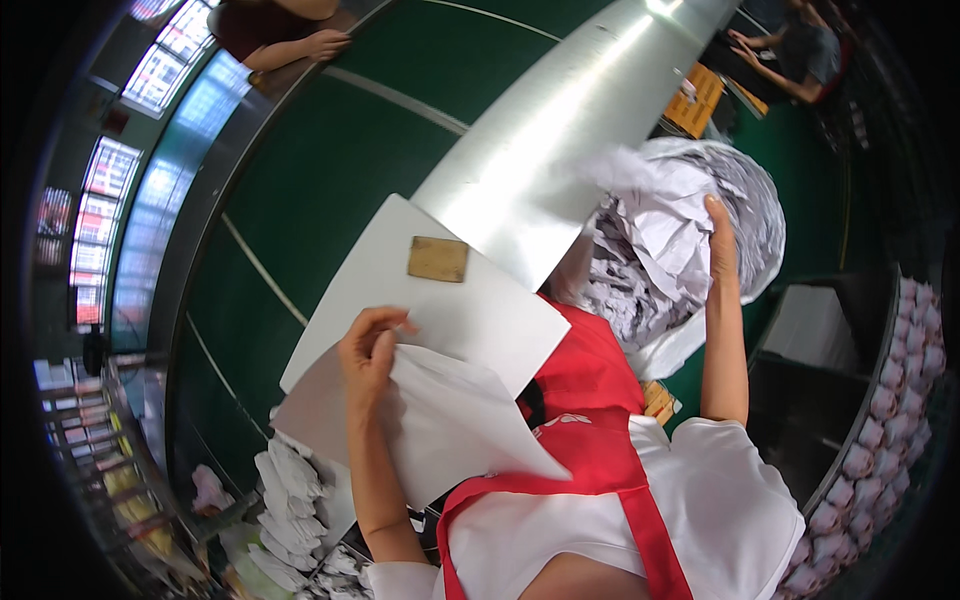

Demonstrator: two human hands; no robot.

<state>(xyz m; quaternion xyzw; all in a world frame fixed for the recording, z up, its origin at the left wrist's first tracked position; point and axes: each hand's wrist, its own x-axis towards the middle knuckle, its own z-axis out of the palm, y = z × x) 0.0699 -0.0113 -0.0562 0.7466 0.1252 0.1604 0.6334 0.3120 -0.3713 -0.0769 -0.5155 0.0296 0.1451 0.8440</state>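
Note:
My left hand [370, 352] is over a white board [495, 310], its fingers curled at the upper edge of a thin white sheet of paper [440, 420]. The sheet bends upward, with one loose corner toward my red apron [590, 420]. A small brown block [437, 259] lies on the board beyond that hand. Out to the right, my right hand [722, 235] grips crumpled white paper [665, 225] at the mouth of a large white bag [765, 200]. The paper hides most of those fingers, and part of it is smeared by motion.
A shiny metal chute [560, 130] slopes down to the board. Bundled white pieces [285, 500] are stacked at lower left. Many small pale packs [885, 420] line the right rim. Two other people sit at the far side, near yellow boxes [697, 100] and a green surface.

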